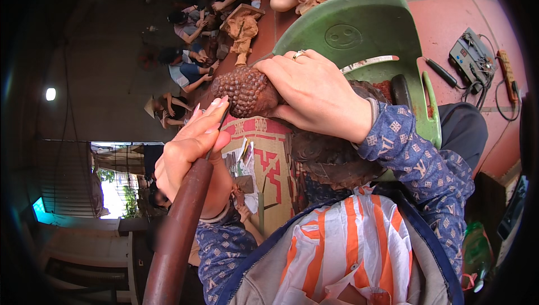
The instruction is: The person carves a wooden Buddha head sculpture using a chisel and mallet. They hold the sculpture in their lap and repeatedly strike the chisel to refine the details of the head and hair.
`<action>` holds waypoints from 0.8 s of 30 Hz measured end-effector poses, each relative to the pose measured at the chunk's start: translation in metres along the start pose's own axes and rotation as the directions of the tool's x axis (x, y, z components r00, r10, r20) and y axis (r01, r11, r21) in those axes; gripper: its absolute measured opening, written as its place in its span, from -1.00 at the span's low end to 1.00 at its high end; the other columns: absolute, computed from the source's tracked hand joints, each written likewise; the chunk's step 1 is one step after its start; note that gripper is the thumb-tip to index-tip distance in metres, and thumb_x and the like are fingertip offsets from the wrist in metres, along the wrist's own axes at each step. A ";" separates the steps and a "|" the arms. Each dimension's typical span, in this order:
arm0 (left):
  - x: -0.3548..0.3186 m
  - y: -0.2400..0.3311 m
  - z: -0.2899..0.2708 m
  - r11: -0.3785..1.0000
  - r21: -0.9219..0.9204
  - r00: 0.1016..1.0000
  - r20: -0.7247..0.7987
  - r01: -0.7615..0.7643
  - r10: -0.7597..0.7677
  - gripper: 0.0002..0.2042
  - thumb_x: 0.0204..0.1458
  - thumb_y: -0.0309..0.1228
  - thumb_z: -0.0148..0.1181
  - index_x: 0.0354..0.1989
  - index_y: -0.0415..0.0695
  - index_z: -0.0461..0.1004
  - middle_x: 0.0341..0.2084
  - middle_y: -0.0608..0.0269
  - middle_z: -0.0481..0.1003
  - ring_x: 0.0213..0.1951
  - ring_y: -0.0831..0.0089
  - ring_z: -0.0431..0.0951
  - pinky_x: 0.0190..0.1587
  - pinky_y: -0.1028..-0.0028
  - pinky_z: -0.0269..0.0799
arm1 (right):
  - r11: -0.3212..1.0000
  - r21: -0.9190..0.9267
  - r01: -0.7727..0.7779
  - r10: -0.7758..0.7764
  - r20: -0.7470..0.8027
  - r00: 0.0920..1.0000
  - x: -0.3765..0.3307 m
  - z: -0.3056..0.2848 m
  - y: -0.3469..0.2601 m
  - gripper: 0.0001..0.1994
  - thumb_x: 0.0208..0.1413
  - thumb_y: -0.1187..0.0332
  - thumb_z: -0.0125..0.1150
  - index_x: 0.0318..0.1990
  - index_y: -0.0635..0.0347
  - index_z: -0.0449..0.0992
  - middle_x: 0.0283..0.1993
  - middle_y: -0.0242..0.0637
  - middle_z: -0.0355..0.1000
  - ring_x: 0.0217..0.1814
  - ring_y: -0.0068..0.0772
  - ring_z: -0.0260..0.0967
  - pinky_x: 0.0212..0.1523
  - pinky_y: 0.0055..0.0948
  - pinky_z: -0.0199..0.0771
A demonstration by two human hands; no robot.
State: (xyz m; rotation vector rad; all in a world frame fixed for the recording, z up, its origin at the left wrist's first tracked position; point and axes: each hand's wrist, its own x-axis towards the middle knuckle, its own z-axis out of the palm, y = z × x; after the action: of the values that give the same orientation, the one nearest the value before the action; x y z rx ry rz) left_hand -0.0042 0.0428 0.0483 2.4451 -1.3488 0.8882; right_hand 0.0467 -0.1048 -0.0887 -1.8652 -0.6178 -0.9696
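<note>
A dark brown wood carving with a head of small round curls [245, 93] lies in front of me, its body [331, 162] stretching back under my right forearm. My right hand [314, 89] is closed around the head, thumb and fingers on opposite sides. In my left hand [193, 150] is a carving chisel [182, 232] with a long, round, reddish-brown handle. Its thin dark blade runs between my fingers, and the tip is at or very near the curls; my fingertips hide the exact contact. A green plastic chair [365, 21] stands beside and behind the carving.
At right on the red tile floor [449, 2] are a control box [471, 55] with cables, a black handpiece [441, 72] and a power strip [507, 75]. A patterned mat [269, 170] lies below the head. Several people sit beyond, near another wood carving [242, 30].
</note>
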 end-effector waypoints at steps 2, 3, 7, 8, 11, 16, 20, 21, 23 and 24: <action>0.000 -0.004 -0.004 0.980 -0.198 0.999 0.011 -0.033 0.036 -0.74 0.21 -0.29 0.12 -0.28 -0.21 0.23 -0.42 -0.27 0.58 -0.20 -0.07 0.65 0.01 0.00 0.49 | 1.000 0.008 0.002 -0.002 -0.002 1.000 0.002 -0.002 -0.001 -0.47 -0.23 0.34 0.35 -0.02 0.22 0.36 -0.18 -0.24 0.43 -0.13 -0.16 0.41 -0.15 -0.28 0.34; -0.004 -0.005 -0.019 0.873 -0.487 0.986 0.131 -0.029 0.105 -0.72 0.20 -0.23 0.11 -0.24 -0.18 0.21 -0.44 -0.28 0.58 -0.25 -0.12 0.65 -0.01 -0.05 0.50 | 1.000 0.014 0.001 -0.001 -0.007 1.000 0.002 -0.002 -0.002 -0.48 -0.23 0.33 0.35 -0.02 0.21 0.36 -0.19 -0.25 0.42 -0.13 -0.16 0.41 -0.15 -0.28 0.34; -0.011 -0.002 -0.002 0.958 -0.286 0.995 -0.101 -0.025 -0.004 -0.71 0.25 -0.23 0.03 -0.27 -0.21 0.15 -0.42 -0.36 0.56 -0.26 -0.12 0.65 -0.07 -0.08 0.52 | 1.000 -0.014 -0.006 0.006 0.003 1.000 0.001 -0.001 -0.001 -0.48 -0.21 0.30 0.36 -0.03 0.20 0.36 -0.20 -0.27 0.42 -0.14 -0.17 0.41 -0.15 -0.29 0.34; -0.014 -0.008 0.003 0.955 -0.296 0.984 -0.169 -0.003 -0.050 -0.71 0.21 -0.24 0.10 -0.22 -0.16 0.16 -0.41 -0.34 0.57 -0.22 -0.11 0.64 -0.07 0.00 0.53 | 1.000 -0.026 -0.002 0.002 0.007 1.000 0.002 -0.001 -0.001 -0.48 -0.21 0.30 0.36 -0.03 0.19 0.36 -0.20 -0.27 0.42 -0.14 -0.18 0.41 -0.15 -0.29 0.33; -0.018 -0.013 0.015 0.964 -0.264 0.959 -0.274 0.002 -0.077 -0.71 0.21 -0.29 0.11 -0.22 -0.20 0.14 -0.36 -0.38 0.55 -0.18 -0.12 0.63 -0.04 0.01 0.54 | 1.000 -0.014 -0.005 0.005 0.016 1.000 0.003 -0.001 -0.001 -0.49 -0.20 0.30 0.36 -0.03 0.19 0.36 -0.21 -0.27 0.42 -0.15 -0.18 0.41 -0.15 -0.30 0.33; -0.015 -0.011 0.018 0.991 -0.135 0.973 -0.227 0.003 -0.033 -0.71 0.27 -0.28 0.01 -0.25 -0.22 0.09 -0.37 -0.43 0.54 -0.26 -0.04 0.65 -0.11 0.20 0.58 | 1.000 -0.003 -0.001 0.001 -0.008 1.000 0.002 -0.001 -0.001 -0.49 -0.21 0.31 0.35 -0.02 0.19 0.36 -0.21 -0.28 0.41 -0.16 -0.19 0.41 -0.15 -0.31 0.33; -0.014 -0.011 0.019 0.991 -0.133 0.973 -0.229 -0.018 -0.013 -0.72 0.26 -0.30 0.03 -0.25 -0.22 0.10 -0.38 -0.43 0.53 -0.28 -0.04 0.65 -0.15 0.21 0.61 | 1.000 0.009 0.008 -0.008 -0.013 1.000 0.002 -0.001 -0.001 -0.48 -0.21 0.32 0.34 -0.03 0.19 0.35 -0.22 -0.28 0.41 -0.16 -0.20 0.41 -0.15 -0.31 0.33; -0.014 -0.011 0.019 0.990 -0.137 0.973 -0.231 -0.027 -0.006 -0.72 0.26 -0.30 0.03 -0.25 -0.22 0.10 -0.38 -0.44 0.53 -0.28 -0.04 0.65 -0.16 0.21 0.62 | 1.000 0.007 0.006 -0.006 -0.010 1.000 0.002 -0.001 -0.001 -0.48 -0.22 0.32 0.34 -0.03 0.19 0.35 -0.22 -0.28 0.41 -0.16 -0.20 0.41 -0.15 -0.31 0.33; -0.017 -0.011 0.019 0.981 -0.194 0.972 -0.233 -0.015 -0.031 -0.72 0.22 -0.33 0.09 -0.24 -0.23 0.12 -0.35 -0.41 0.53 -0.22 -0.09 0.63 -0.09 0.09 0.58 | 1.000 0.001 0.004 -0.004 -0.003 1.000 0.002 -0.002 -0.001 -0.48 -0.22 0.32 0.34 -0.03 0.19 0.35 -0.22 -0.28 0.41 -0.16 -0.20 0.41 -0.15 -0.31 0.33; -0.018 -0.011 0.019 0.975 -0.223 0.971 -0.233 -0.009 -0.044 -0.72 0.20 -0.34 0.12 -0.23 -0.23 0.14 -0.33 -0.40 0.53 -0.19 -0.12 0.63 -0.05 0.03 0.57 | 1.000 0.001 0.003 -0.003 -0.002 1.000 0.002 -0.002 -0.001 -0.48 -0.22 0.32 0.35 -0.03 0.19 0.35 -0.22 -0.27 0.41 -0.15 -0.20 0.41 -0.15 -0.31 0.33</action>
State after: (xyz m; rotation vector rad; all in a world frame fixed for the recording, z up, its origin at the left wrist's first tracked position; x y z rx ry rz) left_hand 0.0051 0.0528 0.0238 2.1050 -1.2645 0.9349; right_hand 0.0462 -0.1060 -0.0862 -1.8632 -0.6198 -0.9726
